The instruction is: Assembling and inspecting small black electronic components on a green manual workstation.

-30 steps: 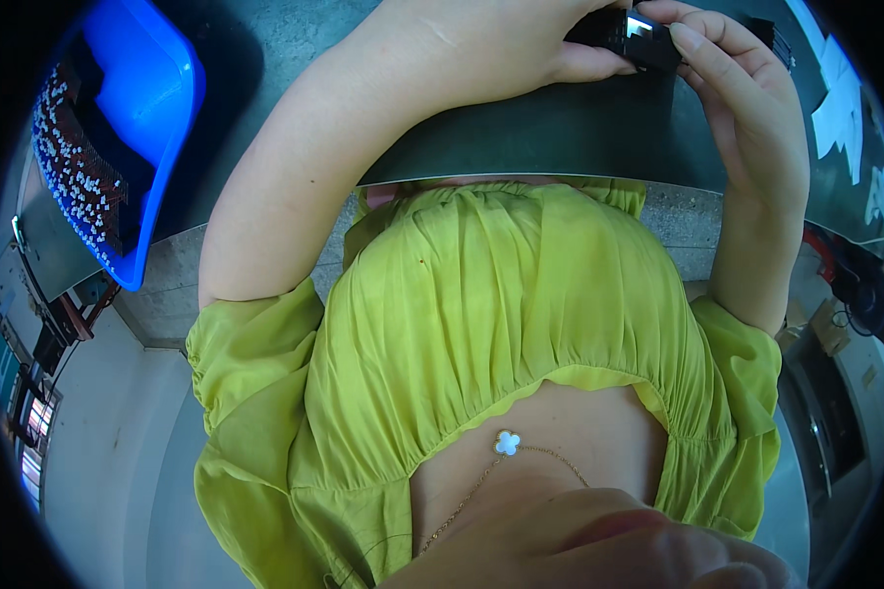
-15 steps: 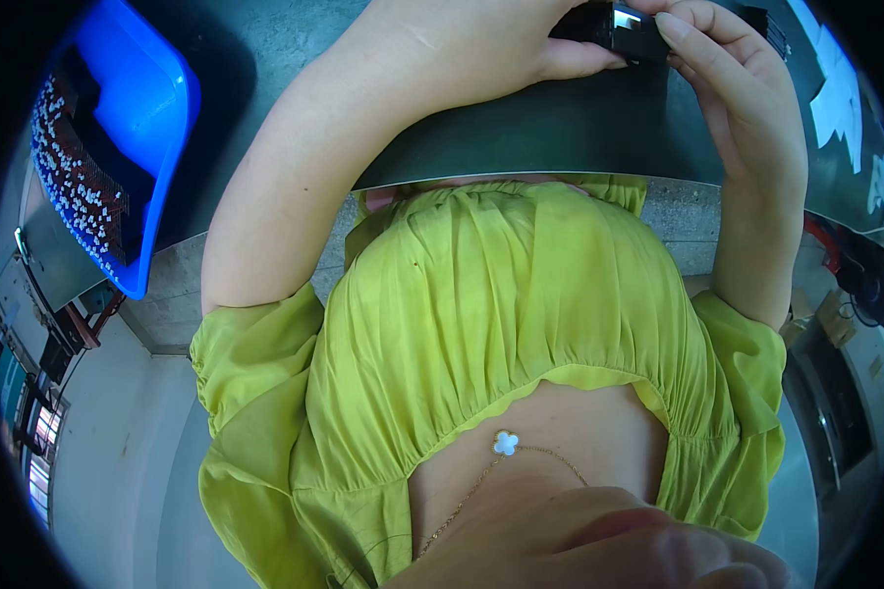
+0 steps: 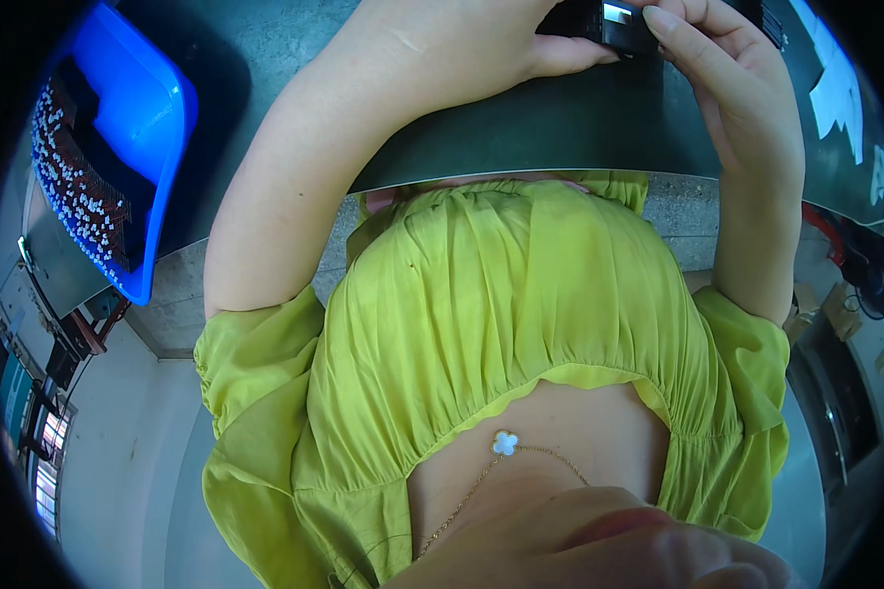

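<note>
Top of the frame, and here's one black part (image 3: 631, 39), pinned between two hands! The left hand (image 3: 501, 44) has its thumb along the lower edge, closed on it, other fingers mostly out of sight; the right hand (image 3: 725, 61) pinches narrowly at the right end, a fingertip on the corner. One blue tub (image 3: 157, 108) sits upper left, its white bits (image 3: 74, 201) too many to count. Upper right, at least two white scraps (image 3: 839, 103).
</note>
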`<act>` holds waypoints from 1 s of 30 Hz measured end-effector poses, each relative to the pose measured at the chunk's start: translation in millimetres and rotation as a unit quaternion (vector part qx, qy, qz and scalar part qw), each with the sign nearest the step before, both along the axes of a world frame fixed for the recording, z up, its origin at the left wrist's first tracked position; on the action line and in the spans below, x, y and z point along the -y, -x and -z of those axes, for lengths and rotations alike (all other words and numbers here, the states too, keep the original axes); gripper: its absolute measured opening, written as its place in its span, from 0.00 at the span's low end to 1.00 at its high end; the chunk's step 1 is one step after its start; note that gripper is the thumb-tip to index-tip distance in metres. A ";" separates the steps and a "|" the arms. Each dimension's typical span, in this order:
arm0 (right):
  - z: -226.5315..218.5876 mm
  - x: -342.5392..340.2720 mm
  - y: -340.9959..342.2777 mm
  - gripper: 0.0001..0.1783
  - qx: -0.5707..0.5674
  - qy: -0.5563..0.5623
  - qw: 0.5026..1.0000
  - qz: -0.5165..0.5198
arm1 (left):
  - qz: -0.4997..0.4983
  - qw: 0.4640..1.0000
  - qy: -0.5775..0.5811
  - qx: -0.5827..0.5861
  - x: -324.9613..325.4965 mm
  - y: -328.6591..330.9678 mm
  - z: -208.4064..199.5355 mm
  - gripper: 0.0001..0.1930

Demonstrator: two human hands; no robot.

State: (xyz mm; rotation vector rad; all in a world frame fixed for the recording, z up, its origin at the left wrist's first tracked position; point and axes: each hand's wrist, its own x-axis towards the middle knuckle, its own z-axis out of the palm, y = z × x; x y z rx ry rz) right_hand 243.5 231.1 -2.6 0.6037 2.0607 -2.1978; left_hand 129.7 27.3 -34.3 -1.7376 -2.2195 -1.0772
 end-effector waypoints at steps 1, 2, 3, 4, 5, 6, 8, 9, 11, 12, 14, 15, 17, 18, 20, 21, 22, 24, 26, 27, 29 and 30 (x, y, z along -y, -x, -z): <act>-1.8 2.8 -0.1 0.02 0.000 0.000 1.000 0.000 | -0.003 1.000 0.009 -0.011 0.2 0.0 -0.5 0.17; -4.9 7.7 -0.3 0.02 -0.009 -0.026 1.000 0.004 | -0.003 1.000 0.009 -0.011 0.3 0.1 -0.6 0.17; -6.7 10.5 -0.5 0.02 -0.017 -0.051 0.999 0.007 | -0.003 1.000 0.010 0.001 0.5 0.3 -0.7 0.17; -6.4 11.1 -1.7 0.02 -0.018 -0.052 0.998 0.007 | -0.002 1.000 0.012 0.011 0.6 0.4 -1.5 0.17; -4.8 12.1 -4.0 0.03 -0.040 -0.078 0.996 0.006 | -0.002 1.000 0.011 0.011 0.0 0.7 -1.7 0.17; -3.9 13.0 -5.7 0.03 -0.062 -0.104 0.993 0.006 | 0.005 0.999 0.016 0.045 -1.1 1.1 -1.6 0.17; -5.1 20.9 -6.5 0.04 -0.103 -0.217 0.971 -0.015 | 0.012 0.996 0.023 0.080 -2.2 0.5 -6.5 0.17; -5.2 23.5 -6.9 0.05 -0.142 -0.327 0.934 -0.035 | 0.007 0.997 0.045 0.061 -0.5 -1.1 -12.2 0.17; -0.8 20.1 -7.6 0.05 -0.159 -0.305 0.938 -0.038 | 0.001 0.997 0.065 0.040 -0.8 -2.2 -12.7 0.17; 1.4 17.0 -7.3 0.05 -0.177 -0.281 0.943 -0.040 | 0.005 0.999 0.030 0.033 -3.5 -2.0 -4.0 0.17; 4.3 9.6 -6.5 0.07 -0.182 -0.301 0.934 -0.056 | 0.010 1.000 -0.004 0.025 -4.9 -1.5 0.6 0.18; 4.3 8.0 -6.3 0.08 -0.187 -0.320 0.926 -0.074 | 0.013 0.999 -0.005 0.038 -4.4 -1.1 0.3 0.18; -1.2 19.4 -3.8 0.10 -0.186 -0.312 0.930 -0.052 | 0.019 0.998 -0.005 0.053 -4.5 -1.3 2.8 0.18; -4.3 23.1 -2.1 0.11 -0.185 -0.304 0.934 -0.031 | 0.017 0.998 -0.013 0.053 -4.1 -1.5 4.5 0.17; -9.2 9.7 0.5 0.12 -0.166 -0.226 0.960 -0.024 | 0.019 0.998 -0.023 0.053 -4.4 -2.2 -3.2 0.17; -10.7 5.4 1.0 0.13 -0.145 -0.144 0.979 -0.019 | 0.016 0.996 0.034 0.085 -2.7 -3.4 -9.4 0.17; -8.5 13.5 3.0 0.09 -0.129 -0.164 0.977 0.039 | 0.013 0.989 0.092 0.116 -2.4 -3.9 -15.2 0.17; 0.9 -0.7 -2.6 0.09 -0.133 -0.188 0.973 0.024 | 0.017 0.991 0.079 0.111 -3.3 -4.3 -17.1 0.17; -1.7 8.2 -0.7 0.11 -0.170 -0.326 0.930 -0.019 | 0.015 0.991 0.070 0.110 -3.1 -4.3 -15.4 0.17; -6.0 18.0 -0.3 0.13 -0.202 -0.438 0.875 -0.044 | 0.013 0.993 0.057 0.105 -3.9 -4.2 -14.2 0.17; -13.1 -6.0 1.9 0.18 -0.247 -0.469 0.828 -0.185 | 0.013 0.994 0.040 0.097 -3.0 -4.2 -12.4 0.17; -13.3 -5.0 -2.2 0.17 -0.239 -0.456 0.841 -0.166 | 0.012 0.997 0.007 0.077 -2.1 -3.6 -3.9 0.17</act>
